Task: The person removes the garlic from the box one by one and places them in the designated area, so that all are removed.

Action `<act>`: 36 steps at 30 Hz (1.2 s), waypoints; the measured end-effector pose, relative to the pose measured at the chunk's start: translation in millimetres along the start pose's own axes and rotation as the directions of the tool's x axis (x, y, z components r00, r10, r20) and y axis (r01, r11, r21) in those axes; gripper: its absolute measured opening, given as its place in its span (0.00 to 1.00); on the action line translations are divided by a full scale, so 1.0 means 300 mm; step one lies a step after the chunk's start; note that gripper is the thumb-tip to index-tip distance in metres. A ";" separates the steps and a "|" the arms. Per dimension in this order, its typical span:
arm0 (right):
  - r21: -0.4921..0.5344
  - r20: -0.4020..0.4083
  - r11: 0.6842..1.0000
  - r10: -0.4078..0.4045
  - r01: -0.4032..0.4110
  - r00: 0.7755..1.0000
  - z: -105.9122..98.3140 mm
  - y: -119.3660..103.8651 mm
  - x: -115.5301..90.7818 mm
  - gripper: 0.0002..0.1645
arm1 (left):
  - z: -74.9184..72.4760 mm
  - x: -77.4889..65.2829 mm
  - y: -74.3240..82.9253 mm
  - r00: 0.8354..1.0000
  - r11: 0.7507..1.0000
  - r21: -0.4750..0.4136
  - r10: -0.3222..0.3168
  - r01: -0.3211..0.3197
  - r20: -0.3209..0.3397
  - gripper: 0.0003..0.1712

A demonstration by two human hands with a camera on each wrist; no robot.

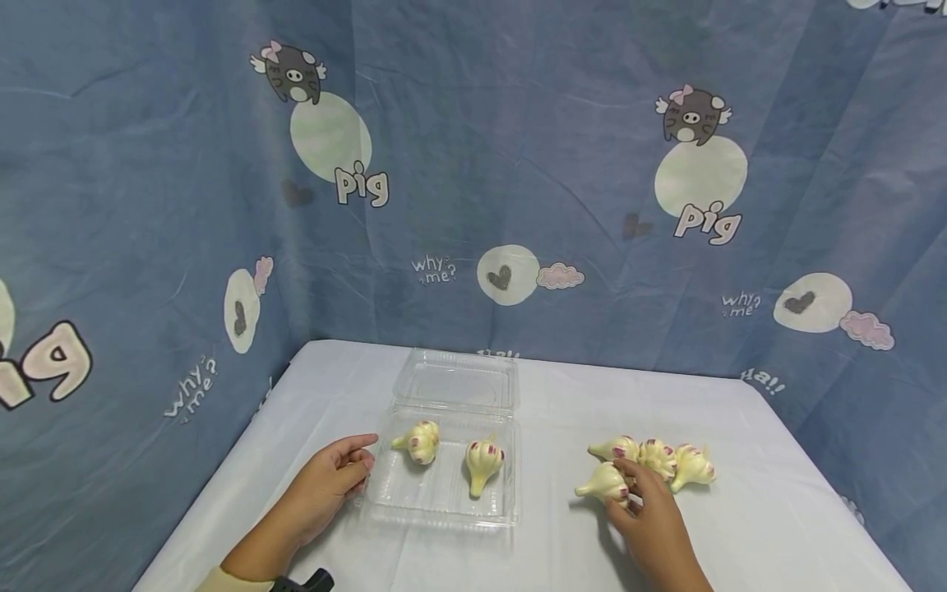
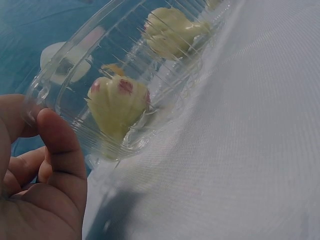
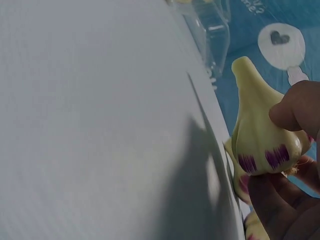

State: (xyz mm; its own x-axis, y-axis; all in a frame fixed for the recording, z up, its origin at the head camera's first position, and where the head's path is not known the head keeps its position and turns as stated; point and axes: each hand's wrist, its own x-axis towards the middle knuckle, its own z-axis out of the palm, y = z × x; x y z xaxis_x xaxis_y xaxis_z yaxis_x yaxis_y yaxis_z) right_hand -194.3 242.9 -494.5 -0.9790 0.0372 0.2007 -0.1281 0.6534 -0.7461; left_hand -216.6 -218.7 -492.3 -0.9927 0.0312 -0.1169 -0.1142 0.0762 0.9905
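Note:
My right hand [image 1: 654, 526] grips a pale garlic bulb [image 3: 260, 125] with purple marks, its stem pointing left in the head view. Behind the fingers three more bulbs lie in a cluster, among them a garlic bulb [image 1: 694, 467] at the right end. On the left, a clear plastic container [image 1: 444, 508] stands with its lid [image 1: 459, 382] folded back. Two bulbs lie inside it: a left garlic bulb [image 1: 423, 444] and a right garlic bulb [image 1: 484, 462]. My left hand [image 1: 318, 493] pinches the container's left rim between thumb and finger, as the left wrist view shows.
A white cloth [image 1: 551, 526] covers the table. Blue printed curtain [image 1: 459, 164] hangs close behind the table's back edge and along both sides. A black strap device [image 1: 305, 582] sits at my left wrist.

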 end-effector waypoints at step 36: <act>-0.076 -0.021 0.995 0.062 -0.064 0.998 -0.061 0.077 -0.020 0.35 | -0.001 0.001 0.005 1.000 1.000 0.005 -0.002 0.002 0.007 0.30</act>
State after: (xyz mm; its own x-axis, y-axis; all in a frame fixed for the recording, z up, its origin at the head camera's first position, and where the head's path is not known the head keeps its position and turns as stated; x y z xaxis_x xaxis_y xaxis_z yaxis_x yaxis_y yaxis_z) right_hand -188.6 271.5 -501.2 -0.9815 0.0935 0.1672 -0.0532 0.7054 -0.7068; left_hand -217.1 -218.8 -490.9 -0.9921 0.0381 -0.1191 -0.1157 0.0817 0.9899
